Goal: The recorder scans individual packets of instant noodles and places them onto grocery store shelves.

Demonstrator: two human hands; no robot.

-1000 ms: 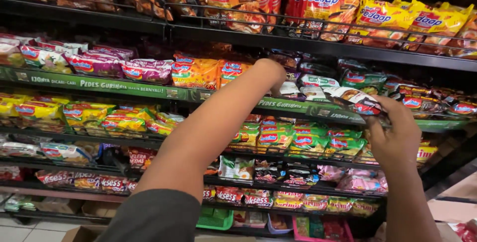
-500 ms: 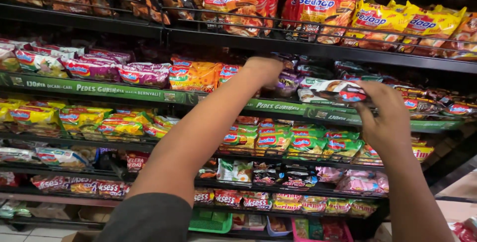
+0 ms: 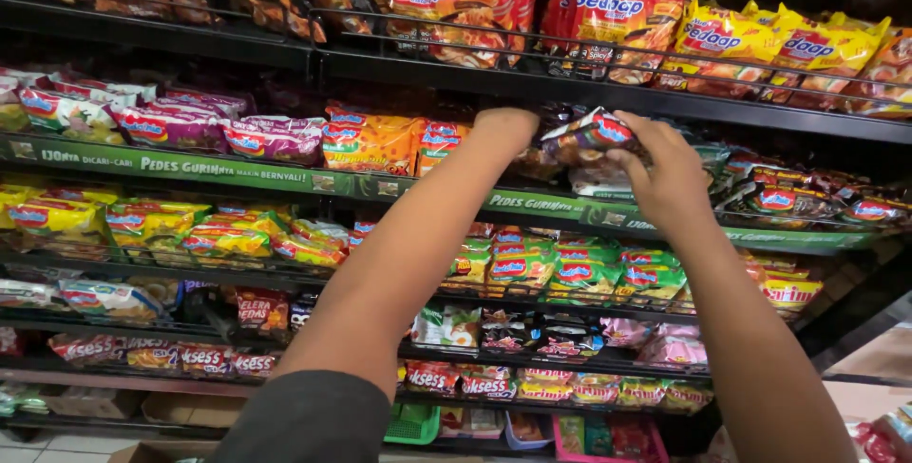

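My left hand [image 3: 505, 129] reaches into the second shelf from the top, its fingers hidden among dark noodle packets, so its grip is unclear. Close to its right, my right hand [image 3: 670, 173] grips a dark noodle packet [image 3: 589, 135] with a red and white patch, held tilted at the shelf front. Orange noodle packets [image 3: 370, 140] lie just left of my left wrist.
A tall black store shelf rack with green front strips [image 3: 190, 167] fills the view. Red and yellow packets [image 3: 750, 40] hang behind a wire rail on top. Green, yellow and pink packets fill lower shelves. Green and pink baskets [image 3: 413, 422] sit at the bottom.
My right hand has moved left and up with the dark packet, from the right part of the shelf to beside my left hand. The left hand stays in the shelf.
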